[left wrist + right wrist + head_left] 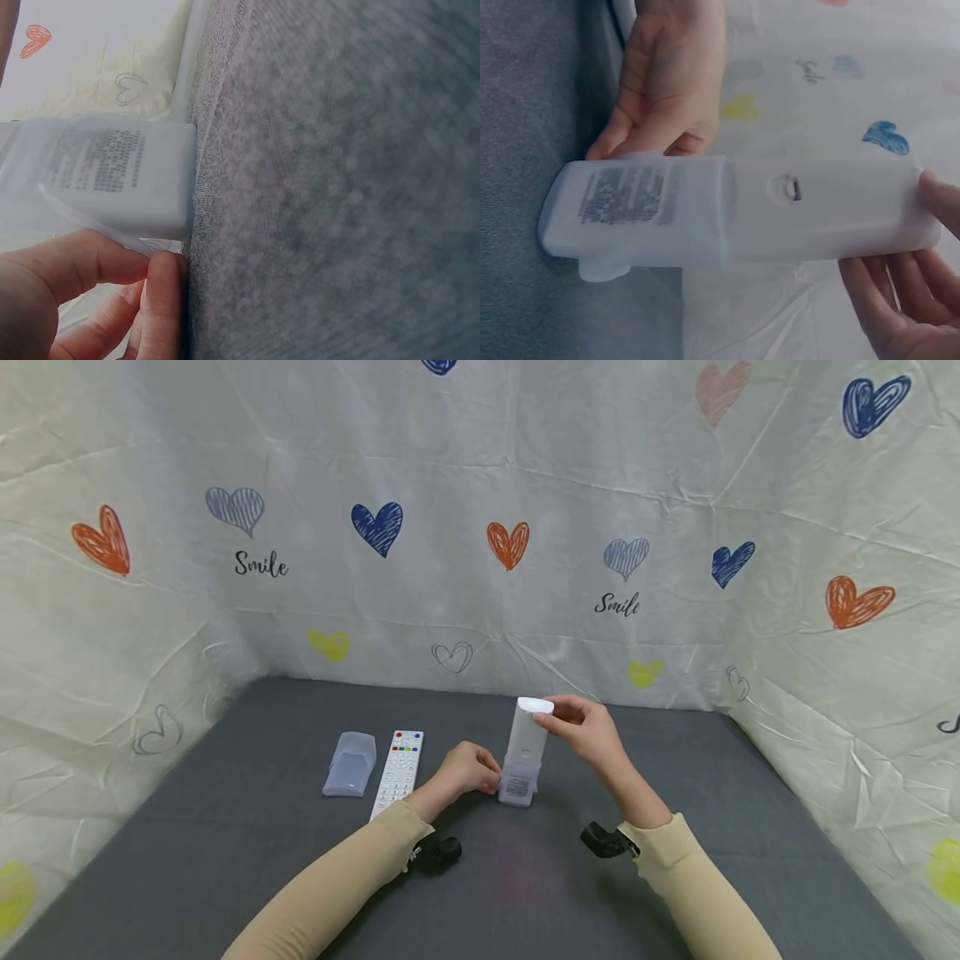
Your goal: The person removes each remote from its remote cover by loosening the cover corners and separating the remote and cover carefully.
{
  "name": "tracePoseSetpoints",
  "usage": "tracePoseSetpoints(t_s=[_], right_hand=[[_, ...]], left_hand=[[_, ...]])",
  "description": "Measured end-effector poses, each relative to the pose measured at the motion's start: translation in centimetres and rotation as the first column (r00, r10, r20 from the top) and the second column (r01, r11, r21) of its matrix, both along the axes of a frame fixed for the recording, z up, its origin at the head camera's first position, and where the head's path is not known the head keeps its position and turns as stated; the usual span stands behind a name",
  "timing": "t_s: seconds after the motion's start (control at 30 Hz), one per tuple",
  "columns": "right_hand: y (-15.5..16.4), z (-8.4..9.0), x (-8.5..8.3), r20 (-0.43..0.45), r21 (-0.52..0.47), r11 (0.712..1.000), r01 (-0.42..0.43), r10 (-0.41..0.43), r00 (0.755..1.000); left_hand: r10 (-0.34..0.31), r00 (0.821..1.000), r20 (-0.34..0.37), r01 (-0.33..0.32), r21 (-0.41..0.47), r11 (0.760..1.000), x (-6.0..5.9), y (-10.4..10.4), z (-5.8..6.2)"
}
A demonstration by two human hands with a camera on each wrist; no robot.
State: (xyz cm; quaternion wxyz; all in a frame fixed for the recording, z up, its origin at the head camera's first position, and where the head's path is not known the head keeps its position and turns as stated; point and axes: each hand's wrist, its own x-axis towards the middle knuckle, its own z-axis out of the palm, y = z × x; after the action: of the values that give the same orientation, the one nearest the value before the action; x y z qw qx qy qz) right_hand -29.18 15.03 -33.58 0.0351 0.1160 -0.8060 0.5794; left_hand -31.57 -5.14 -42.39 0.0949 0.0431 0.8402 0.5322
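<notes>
A white remote control [528, 739] stands upright on the dark tabletop, back side toward me, slightly tilted. Around its lower end sits a translucent plastic sleeve [517, 782], and a printed label shows through it in both wrist views. My right hand [592, 735] grips the remote's upper end between thumb and fingers. Low on the left, my left hand [467, 770] pinches the edge of the sleeve; in the left wrist view, thumb and fingertips meet at its thin clear flap [150, 244]. A battery-cover latch [789, 190] shows on the remote's back in the right wrist view.
To the left, a second white remote [400, 764] lies buttons up, partly behind my left forearm. Beside it lies another translucent sleeve [351, 764]. A white cloth [450, 602] printed with hearts walls the dark table [225, 827] at the back and sides.
</notes>
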Motion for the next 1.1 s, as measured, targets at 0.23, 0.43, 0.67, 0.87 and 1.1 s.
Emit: tracePoseSetpoints(t_s=[0.23, 0.43, 0.67, 0.87, 1.1], right_hand=[[0.1, -0.8, -0.6, -0.053, -0.008, 1.0, -0.011, 0.01, 0.999], [0.0, -1.2, -0.6, -0.097, -0.03, 0.996, -0.086, 0.083, 0.992], [0.2, -1.5, -0.6, -0.136, -0.128, 0.982, -0.141, 0.123, 0.983], [0.7, -1.5, -0.3, -0.158, -0.169, 0.977, -0.133, 0.106, 0.982], [1.0, -1.6, -0.1, -0.125, -0.221, 0.969, -0.113, 0.087, 0.988]], left_hand=[[0.014, 1.0, 0.024, -0.015, 0.009, 1.0, 0.0, 0.0, 0.2], [-0.009, 0.998, 0.061, 0.005, 0.075, 0.997, -0.2, -0.1, 0.0], [-0.068, 0.989, 0.129, 0.041, 0.202, 0.979, -0.4, -0.4, 0.2], [-0.045, 0.992, 0.121, 0.016, 0.236, 0.972, -0.1, -0.7, 0.4], [-0.055, 0.996, 0.074, 0.039, 0.207, 0.978, 0.0, -1.1, 0.6]])
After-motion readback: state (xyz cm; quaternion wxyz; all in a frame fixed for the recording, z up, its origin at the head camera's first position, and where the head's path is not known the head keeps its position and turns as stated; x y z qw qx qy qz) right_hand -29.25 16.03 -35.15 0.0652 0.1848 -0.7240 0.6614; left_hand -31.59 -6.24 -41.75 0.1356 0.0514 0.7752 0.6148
